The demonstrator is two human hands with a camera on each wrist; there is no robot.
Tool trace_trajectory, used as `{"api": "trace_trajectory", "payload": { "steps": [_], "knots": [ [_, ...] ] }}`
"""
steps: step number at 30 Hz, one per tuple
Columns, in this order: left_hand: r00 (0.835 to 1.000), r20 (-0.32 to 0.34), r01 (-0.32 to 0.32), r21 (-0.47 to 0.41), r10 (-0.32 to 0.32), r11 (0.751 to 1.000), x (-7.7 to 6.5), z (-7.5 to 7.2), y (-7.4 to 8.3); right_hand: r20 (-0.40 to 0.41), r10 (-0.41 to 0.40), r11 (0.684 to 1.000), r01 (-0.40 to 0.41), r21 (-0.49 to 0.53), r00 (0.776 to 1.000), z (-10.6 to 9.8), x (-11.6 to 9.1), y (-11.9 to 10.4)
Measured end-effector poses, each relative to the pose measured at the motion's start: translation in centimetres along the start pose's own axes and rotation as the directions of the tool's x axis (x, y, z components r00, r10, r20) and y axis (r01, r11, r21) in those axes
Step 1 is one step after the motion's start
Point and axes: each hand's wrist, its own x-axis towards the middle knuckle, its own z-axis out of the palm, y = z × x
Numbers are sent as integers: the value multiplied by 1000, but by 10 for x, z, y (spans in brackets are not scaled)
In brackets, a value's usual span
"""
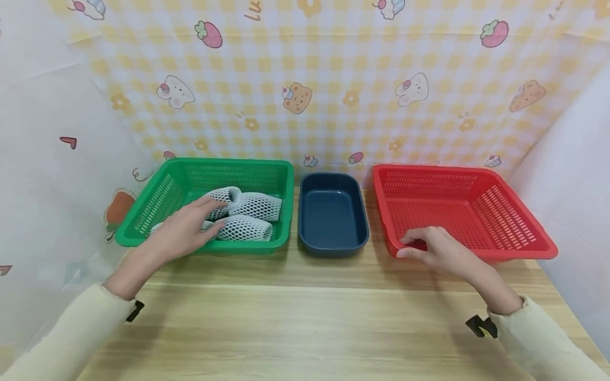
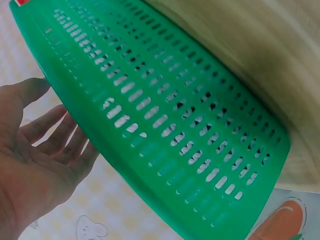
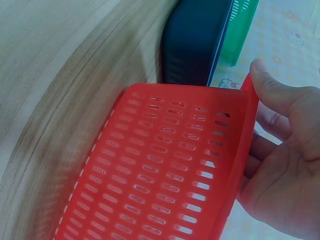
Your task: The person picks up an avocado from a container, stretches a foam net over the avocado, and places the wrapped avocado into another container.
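Several white foam net sleeves [image 1: 245, 227] lie in the green basket [image 1: 257, 246] on the left. Over them hovers my left hand [image 1: 188, 225], its fingers and thumb spread apart with nothing held between them. In the left wrist view, the left hand [image 2: 45, 145] reaches over the rim of the green basket [image 2: 165, 140], and its fingertips are partly hidden. My right hand [image 1: 440, 251] grips the near left corner of the red basket [image 1: 512, 251]. The right wrist view has the thumb of the right hand [image 3: 295, 130] on that red rim, with the other fingers inside.
A dark blue tub [image 1: 333, 211] stands between the two baskets. All three containers sit at the back of a wooden table [image 1: 305, 323], in front of a yellow checked cloth [image 1: 333, 74]. White sheets [image 1: 43, 127] hang at both sides.
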Motion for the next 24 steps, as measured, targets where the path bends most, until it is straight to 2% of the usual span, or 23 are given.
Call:
{"api": "trace_trajectory", "payload": {
  "steps": [5,12,19,22,24],
  "knots": [
    [998,-53,-37,0,37,999,-13,9,11,-2,-1,1000,1,8,1000,0,1,-2],
    [998,-69,-11,-4,11,1000,-24,17,18,11,-21,1000,21,10,1000,0,4,-5],
    [999,-36,15,-12,-15,1000,-20,16,22,18,-42,998,43,-50,999,-3,3,-7],
    [999,-8,31,-18,-31,999,-16,12,26,27,-43,996,45,-82,999,-8,1,-9],
    [999,11,33,-24,-33,999,-11,7,29,3,-55,994,55,-96,998,-13,0,-9]
  ]
}}
